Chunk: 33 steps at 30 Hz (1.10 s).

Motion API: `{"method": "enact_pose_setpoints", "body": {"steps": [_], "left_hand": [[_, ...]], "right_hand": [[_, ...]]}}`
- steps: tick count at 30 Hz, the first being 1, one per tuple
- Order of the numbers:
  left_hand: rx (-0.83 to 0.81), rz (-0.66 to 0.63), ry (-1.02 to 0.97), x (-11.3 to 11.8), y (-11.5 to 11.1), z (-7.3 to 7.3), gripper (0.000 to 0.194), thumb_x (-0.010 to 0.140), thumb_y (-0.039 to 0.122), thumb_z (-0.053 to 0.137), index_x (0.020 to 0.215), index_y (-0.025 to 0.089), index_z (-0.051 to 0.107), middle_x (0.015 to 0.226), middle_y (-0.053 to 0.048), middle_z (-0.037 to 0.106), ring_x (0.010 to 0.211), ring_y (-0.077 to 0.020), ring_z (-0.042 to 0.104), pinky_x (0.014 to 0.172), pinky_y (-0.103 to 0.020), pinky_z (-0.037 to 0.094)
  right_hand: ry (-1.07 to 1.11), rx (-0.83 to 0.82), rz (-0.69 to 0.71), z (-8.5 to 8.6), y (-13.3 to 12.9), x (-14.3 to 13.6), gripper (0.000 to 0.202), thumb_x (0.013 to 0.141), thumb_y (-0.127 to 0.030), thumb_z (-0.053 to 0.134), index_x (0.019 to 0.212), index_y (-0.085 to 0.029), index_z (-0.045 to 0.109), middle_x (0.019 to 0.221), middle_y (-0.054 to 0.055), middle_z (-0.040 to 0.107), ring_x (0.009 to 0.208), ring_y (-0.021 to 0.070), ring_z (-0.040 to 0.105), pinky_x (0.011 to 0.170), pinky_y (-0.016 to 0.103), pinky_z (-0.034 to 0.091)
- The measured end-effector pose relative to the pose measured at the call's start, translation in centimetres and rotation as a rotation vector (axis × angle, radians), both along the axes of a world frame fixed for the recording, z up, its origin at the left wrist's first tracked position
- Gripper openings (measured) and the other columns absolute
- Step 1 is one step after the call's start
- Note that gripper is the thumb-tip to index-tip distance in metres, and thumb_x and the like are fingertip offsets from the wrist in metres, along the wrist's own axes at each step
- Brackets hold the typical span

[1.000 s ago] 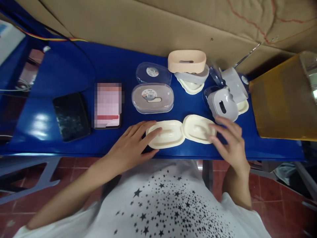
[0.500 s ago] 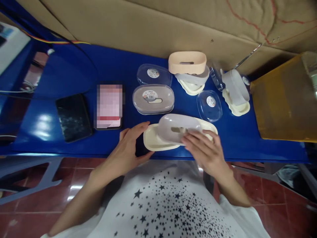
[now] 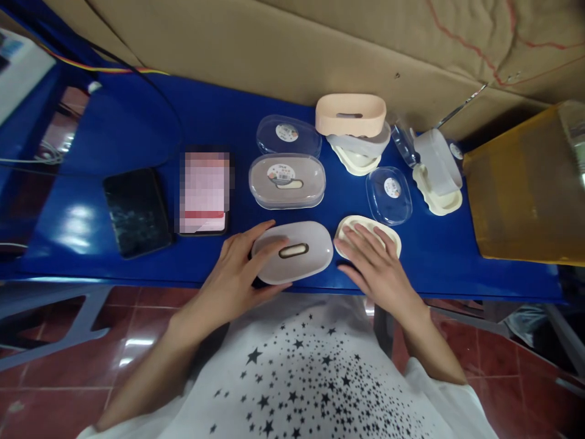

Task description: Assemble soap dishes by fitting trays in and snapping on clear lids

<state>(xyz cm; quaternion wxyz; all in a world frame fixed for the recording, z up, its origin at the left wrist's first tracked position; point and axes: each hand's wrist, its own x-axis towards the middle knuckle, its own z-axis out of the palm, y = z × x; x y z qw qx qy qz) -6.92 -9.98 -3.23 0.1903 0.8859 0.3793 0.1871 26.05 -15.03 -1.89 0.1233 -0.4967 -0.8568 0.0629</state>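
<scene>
One brown box (image 3: pixel 521 192) is at the right end of the counter (image 3: pixel 189 262), one peach cover (image 3: pixel 351 122) near the back edge. One gray cover (image 3: pixel 316 249) lies longways along the front edge; the left hand (image 3: pixel 237 268) spreads its fingers around its left end. The right hand (image 3: pixel 380 271), fingers apart, covers one cream tray (image 3: pixel 395 239).

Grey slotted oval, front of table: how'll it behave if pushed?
Likely stiff: the grey slotted oval shows no sagging. Its smooth sheen suggests it may be slippery. Low and broad, it'd probably slide rather than tip.
</scene>
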Motion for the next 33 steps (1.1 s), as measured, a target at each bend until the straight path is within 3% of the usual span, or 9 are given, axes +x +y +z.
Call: {"method": "enact_pose_setpoints", "body": {"steps": [4,8,11,14,20,24,27,31,33], "left_hand": [[0.083,-0.028,-0.016,0.1,0.1,-0.3,0.083,0.102,0.047,0.078,0.171,0.034,0.034,0.171,-0.025,0.045,0.151,-0.0459,0.056,0.114,-0.066,0.055],[0.116,-0.024,-0.013,0.0,-0.2,-0.7,0.079,0.099,0.046,0.082,0.167,0.031,0.043,0.172,-0.026,0.043,0.148,-0.0464,0.059,0.111,-0.064,0.058],[0.138,-0.020,0.018,0.2,-0.4,-0.7,0.069,0.098,0.038,0.082,0.160,0.028,0.053,0.172,-0.026,0.045,0.146,-0.0469,0.060,0.109,-0.064,0.059],[0.132,-0.009,0.034,0.7,-0.5,-0.5,0.063,0.099,0.034,0.080,0.157,0.027,0.056,0.168,-0.026,0.048,0.145,-0.0465,0.060,0.111,-0.066,0.057],[0.146,0.020,-0.003,1.9,-0.3,-0.2,0.060,0.099,0.038,0.080,0.152,0.023,0.056,0.151,-0.027,0.055,0.136,-0.0471,0.063,0.104,-0.066,0.059],[0.120,0.012,0.022,2.0,-0.3,-0.4,0.060,0.100,0.036,0.079,0.154,0.026,0.054,0.156,-0.026,0.053,0.142,-0.0462,0.060,0.112,-0.069,0.054],[0.028,0.010,-0.037,1.8,-0.3,-0.8,0.078,0.099,0.036,0.082,0.165,0.028,0.041,0.166,-0.025,0.046,0.152,-0.0448,0.053,0.120,-0.070,0.049],[-0.136,0.023,-0.309,1.5,0.1,-2.0,0.110,0.093,0.040,0.090,0.176,0.036,0.018,0.180,-0.022,0.026,0.161,-0.0420,0.045,0.125,-0.067,0.050],[-0.179,0.018,-0.380,1.4,0.4,-2.5,0.116,0.089,0.044,0.093,0.176,0.039,0.016,0.180,-0.019,0.027,0.163,-0.0421,0.043,0.128,-0.067,0.048]], "right_hand": [[0.029,-0.031,-0.076,0.4,-1.2,2.4,0.063,0.110,-0.032,0.067,0.169,-0.034,0.045,0.164,0.011,0.063,0.154,0.0360,0.058,0.124,0.066,0.049],[0.041,0.061,-0.157,1.3,-0.8,3.7,0.051,0.109,-0.033,0.067,0.160,-0.033,0.057,0.158,0.011,0.068,0.149,0.0360,0.062,0.124,0.062,0.048],[0.014,0.135,-0.378,1.7,1.7,4.6,0.050,0.111,-0.042,0.063,0.158,-0.026,0.059,0.163,0.017,0.061,0.152,0.0410,0.058,0.120,0.064,0.050],[-0.029,0.063,-0.549,1.5,5.2,5.2,0.061,0.109,-0.057,0.060,0.159,-0.023,0.056,0.166,0.021,0.056,0.149,0.0462,0.059,0.114,0.069,0.054],[0.012,-0.049,-0.619,0.8,9.4,5.9,0.063,0.095,-0.061,0.075,0.145,-0.026,0.060,0.151,0.019,0.063,0.124,0.0445,0.072,0.097,0.066,0.064],[0.140,0.005,-0.474,2.7,7.8,6.6,0.052,0.097,-0.048,0.077,0.142,-0.029,0.060,0.149,0.017,0.063,0.138,0.0405,0.066,0.114,0.063,0.059],[0.178,-0.043,-0.252,4.9,5.4,6.2,0.055,0.101,-0.043,0.075,0.151,-0.031,0.055,0.161,0.016,0.056,0.153,0.0384,0.055,0.125,0.063,0.052],[0.191,-0.197,0.147,6.1,3.8,3.1,0.060,0.103,-0.036,0.076,0.157,-0.029,0.052,0.171,0.014,0.050,0.160,0.0363,0.049,0.127,0.061,0.050],[0.156,-0.210,0.294,5.7,4.3,1.0,0.055,0.104,-0.030,0.073,0.156,-0.026,0.055,0.172,0.014,0.051,0.163,0.0358,0.046,0.128,0.061,0.049]]}}
